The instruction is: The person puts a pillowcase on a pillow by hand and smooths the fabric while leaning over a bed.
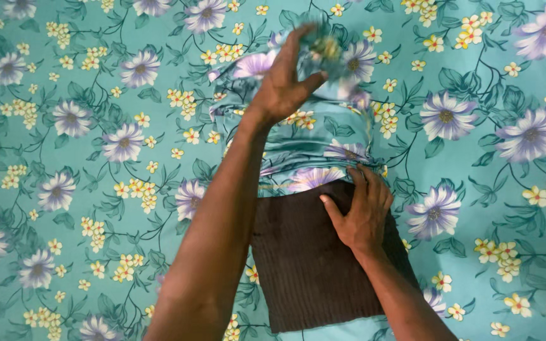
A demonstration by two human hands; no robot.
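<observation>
left hand (285, 79): pinched the floral pillowcase (323, 136), upper centre
right hand (363, 211): spread, pressed the dark brown pillow (311, 271)

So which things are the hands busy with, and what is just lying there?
In use:
- left hand gripping the bunched floral cover
- right hand pressing on the dark brown pillow, partly inside the cover

Just lying there:
- floral bedsheet spread underneath

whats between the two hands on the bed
In the head view, the bunched floral cover, partly pulled over the dark brown cushion, lies between the left hand gripping its top and the right hand.
</observation>
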